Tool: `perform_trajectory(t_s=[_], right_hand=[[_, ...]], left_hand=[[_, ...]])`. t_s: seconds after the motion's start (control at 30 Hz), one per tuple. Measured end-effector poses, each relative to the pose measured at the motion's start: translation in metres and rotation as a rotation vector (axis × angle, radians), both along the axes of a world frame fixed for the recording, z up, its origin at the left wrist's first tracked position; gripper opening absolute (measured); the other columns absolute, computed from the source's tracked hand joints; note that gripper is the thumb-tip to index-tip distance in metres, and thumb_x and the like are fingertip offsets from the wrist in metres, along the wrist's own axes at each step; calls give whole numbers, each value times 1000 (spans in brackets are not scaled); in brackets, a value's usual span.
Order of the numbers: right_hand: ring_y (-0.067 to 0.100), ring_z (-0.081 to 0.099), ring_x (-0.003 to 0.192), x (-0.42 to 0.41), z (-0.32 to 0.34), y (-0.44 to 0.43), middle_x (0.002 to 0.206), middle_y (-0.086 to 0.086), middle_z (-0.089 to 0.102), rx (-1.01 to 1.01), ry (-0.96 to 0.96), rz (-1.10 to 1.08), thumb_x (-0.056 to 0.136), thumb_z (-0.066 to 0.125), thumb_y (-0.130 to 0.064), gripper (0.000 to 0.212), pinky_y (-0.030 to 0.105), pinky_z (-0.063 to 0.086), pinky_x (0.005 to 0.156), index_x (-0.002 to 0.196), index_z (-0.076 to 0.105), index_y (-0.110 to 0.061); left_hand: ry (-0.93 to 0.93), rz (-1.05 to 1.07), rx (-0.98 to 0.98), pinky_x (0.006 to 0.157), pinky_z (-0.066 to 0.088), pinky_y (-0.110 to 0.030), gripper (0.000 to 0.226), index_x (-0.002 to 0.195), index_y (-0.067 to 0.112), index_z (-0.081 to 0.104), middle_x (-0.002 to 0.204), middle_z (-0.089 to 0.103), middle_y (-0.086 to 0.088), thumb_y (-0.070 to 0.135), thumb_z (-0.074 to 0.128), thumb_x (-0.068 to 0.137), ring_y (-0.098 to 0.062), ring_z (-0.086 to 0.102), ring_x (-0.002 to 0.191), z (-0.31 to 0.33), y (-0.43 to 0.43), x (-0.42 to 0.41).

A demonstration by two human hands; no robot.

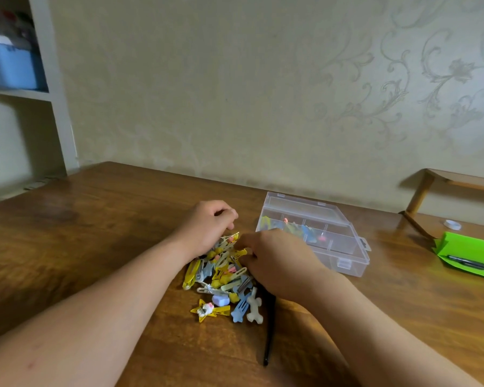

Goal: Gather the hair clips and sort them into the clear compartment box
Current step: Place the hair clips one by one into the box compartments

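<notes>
A pile of several small hair clips, yellow, blue, cream and pink, lies on the wooden table in front of me. My left hand sits at the pile's far left edge with its fingers curled down onto the clips. My right hand covers the pile's right side, fingers curled among the clips. What each hand holds is hidden. The clear compartment box stands open just right of the pile, with a few clips in its far compartments.
A thin black stick lies under my right wrist, pointing toward me. A green paper sheet with a dark tool on it lies at the far right. A small white roll and a wooden rack stand behind it.
</notes>
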State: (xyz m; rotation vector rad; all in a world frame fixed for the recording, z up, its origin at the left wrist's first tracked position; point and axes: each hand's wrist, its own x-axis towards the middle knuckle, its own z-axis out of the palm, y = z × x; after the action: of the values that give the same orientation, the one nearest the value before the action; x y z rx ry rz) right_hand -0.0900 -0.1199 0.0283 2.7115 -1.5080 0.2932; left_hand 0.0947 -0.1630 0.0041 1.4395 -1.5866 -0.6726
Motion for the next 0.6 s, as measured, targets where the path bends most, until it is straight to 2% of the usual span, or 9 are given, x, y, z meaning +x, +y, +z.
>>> perform_trajectory(t_s=[0.17,0.37,0.6], right_hand=[[26,70,100,1,2,1,115,3,72,-4,33,-58,106,58,-39,31,40,62,82,132,66,-24],[23,68,95,0,2,2,110,2,72,1,24,-53,107,56,-36,23,39,62,81,119,69,-23],[16,66,81,-13,3,3,91,-6,71,-18,-158,-46,102,59,-31,11,37,60,70,102,69,-27]], left_hand=[[-7,-3,-4,101,56,-48,24,102,24,79,94,77,7,32,58,107,-17,70,98,-1,-1,0],[-19,-4,-3,101,56,-46,23,105,25,78,96,77,6,31,57,108,-15,69,99,-1,0,-1],[-19,-8,-12,100,57,-49,25,101,26,79,96,78,6,35,57,108,-17,71,98,-3,-3,2]])
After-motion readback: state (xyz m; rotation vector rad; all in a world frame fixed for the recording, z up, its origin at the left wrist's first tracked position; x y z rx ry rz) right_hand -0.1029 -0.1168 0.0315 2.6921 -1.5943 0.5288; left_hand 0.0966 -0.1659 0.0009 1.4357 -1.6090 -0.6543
